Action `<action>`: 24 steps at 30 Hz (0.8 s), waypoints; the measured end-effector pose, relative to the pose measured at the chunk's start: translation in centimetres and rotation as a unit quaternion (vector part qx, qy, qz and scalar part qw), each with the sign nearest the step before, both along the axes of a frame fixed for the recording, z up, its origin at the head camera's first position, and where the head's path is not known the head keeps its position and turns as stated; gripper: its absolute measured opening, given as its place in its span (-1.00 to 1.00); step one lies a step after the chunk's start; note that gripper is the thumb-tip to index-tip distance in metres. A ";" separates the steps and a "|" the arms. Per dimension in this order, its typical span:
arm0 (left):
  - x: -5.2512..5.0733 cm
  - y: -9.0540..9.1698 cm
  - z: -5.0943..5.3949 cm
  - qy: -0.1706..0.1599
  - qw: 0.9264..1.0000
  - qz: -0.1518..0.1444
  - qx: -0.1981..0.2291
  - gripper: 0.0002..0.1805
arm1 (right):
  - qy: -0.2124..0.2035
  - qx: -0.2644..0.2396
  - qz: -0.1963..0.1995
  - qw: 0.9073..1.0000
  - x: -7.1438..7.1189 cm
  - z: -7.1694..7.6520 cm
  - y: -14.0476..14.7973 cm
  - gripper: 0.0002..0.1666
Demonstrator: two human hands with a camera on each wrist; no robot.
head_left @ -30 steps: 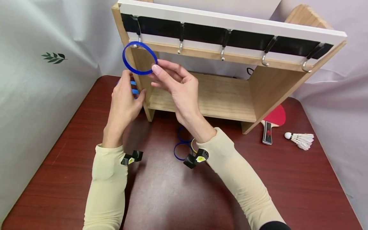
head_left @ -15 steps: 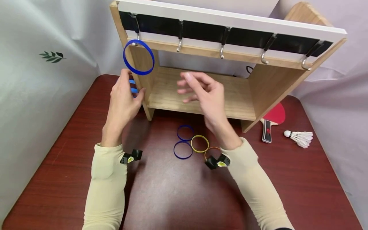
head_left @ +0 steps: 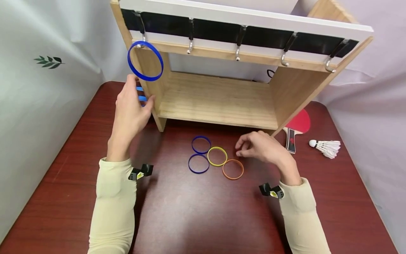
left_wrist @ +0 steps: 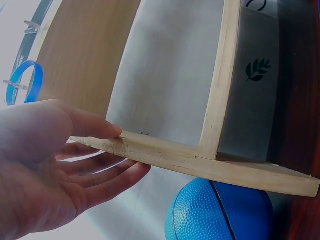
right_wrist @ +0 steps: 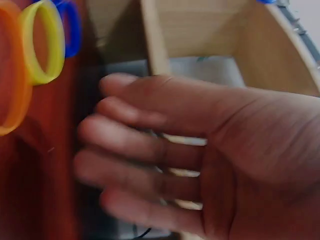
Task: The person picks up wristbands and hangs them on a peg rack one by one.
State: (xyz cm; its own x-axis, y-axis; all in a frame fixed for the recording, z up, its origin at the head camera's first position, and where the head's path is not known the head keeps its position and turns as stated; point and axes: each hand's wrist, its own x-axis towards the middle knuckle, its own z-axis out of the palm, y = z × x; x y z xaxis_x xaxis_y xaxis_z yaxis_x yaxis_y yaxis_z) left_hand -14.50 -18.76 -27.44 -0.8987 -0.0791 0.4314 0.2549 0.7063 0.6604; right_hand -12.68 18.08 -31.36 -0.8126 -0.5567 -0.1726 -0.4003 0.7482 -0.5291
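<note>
A blue ring (head_left: 147, 78) hangs from the leftmost hook of a wooden shelf (head_left: 219, 102), clear of both hands. My left hand (head_left: 128, 111) grips the front edge of the shelf's left side panel; in the left wrist view the thumb lies on one face, the fingers (left_wrist: 117, 182) on the other. Low over the table, my right hand (head_left: 261, 146) holds nothing, its fingers slightly bent. Just left of it lie an orange ring (head_left: 233, 178), a yellow ring (head_left: 217, 165) and two blue rings (head_left: 198, 172), close together. The right wrist view is blurred.
Several more metal hooks (head_left: 238, 56) line the shelf's front bar. A blue ball (left_wrist: 220, 212) with a pebbled surface sits outside the left panel. A red table tennis bat (head_left: 299, 121) and a shuttlecock (head_left: 328, 148) lie to the shelf's right.
My right hand has let go of the blue ring, now on the hook, and moved down and right to beside the loose rings. The left hand has kept its grip on the panel.
</note>
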 end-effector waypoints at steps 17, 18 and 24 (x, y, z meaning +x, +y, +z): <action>0.2 -0.1 0.1 0.003 1.000 0.006 -0.004 -0.47 | -0.058 0.017 0.037 0.998 -0.1 -3.8 1.1 -0.88; 0.2 -0.1 0.1 0.002 1.000 0.007 -0.004 -0.47 | -0.054 0.017 0.039 0.998 -0.1 -3.8 1.1 -0.87; -0.1 0.1 0.0 0.002 1.000 0.007 -0.009 -0.48 | -0.016 0.010 0.026 0.999 -0.3 -3.0 1.8 -0.86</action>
